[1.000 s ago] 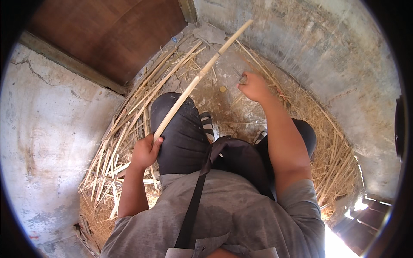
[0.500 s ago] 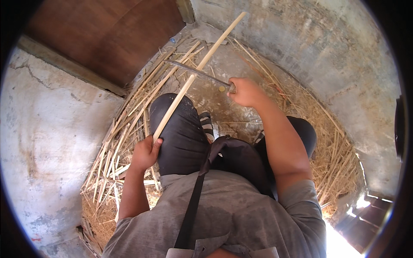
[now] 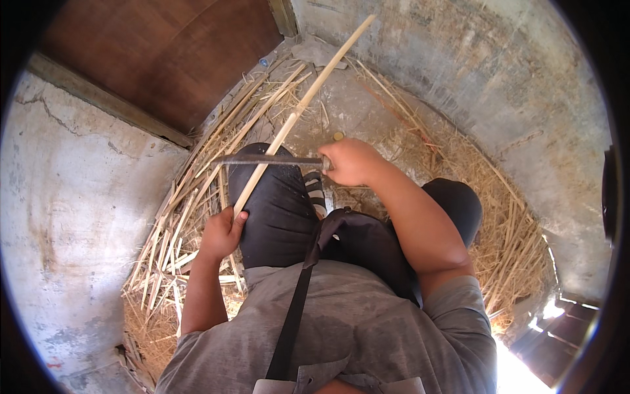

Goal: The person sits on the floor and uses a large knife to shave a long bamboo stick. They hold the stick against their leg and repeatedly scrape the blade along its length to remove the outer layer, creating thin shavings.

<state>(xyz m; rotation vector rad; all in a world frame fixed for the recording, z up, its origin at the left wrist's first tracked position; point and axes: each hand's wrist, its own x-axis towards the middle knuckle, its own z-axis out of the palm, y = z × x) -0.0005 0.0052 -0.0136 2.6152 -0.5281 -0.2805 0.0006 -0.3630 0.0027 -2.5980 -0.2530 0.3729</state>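
A long pale bamboo strip (image 3: pixel 281 136) slants away from me across my left knee, its far end near the back wall. My left hand (image 3: pixel 223 232) is closed round its near end, thumb on top. My right hand (image 3: pixel 351 162) grips the short handle of a long knife (image 3: pixel 275 159), a narrow dark blade slightly bent at its tip. The blade lies crosswise over the strip above my left knee, its tip pointing left. Whether the edge bites into the bamboo cannot be made out.
Split bamboo strips (image 3: pixel 197 190) lie piled along the left wall. Shavings (image 3: pixel 505 243) cover the floor at the right. Concrete walls (image 3: pixel 485 59) close in on both sides, with a brown panel (image 3: pixel 164 59) at the far left. A black bag (image 3: pixel 361 243) rests on my lap.
My right hand has drawn the knife nearer and leftward along the bamboo strip, from past the node to over my knee. My left hand stays in place.
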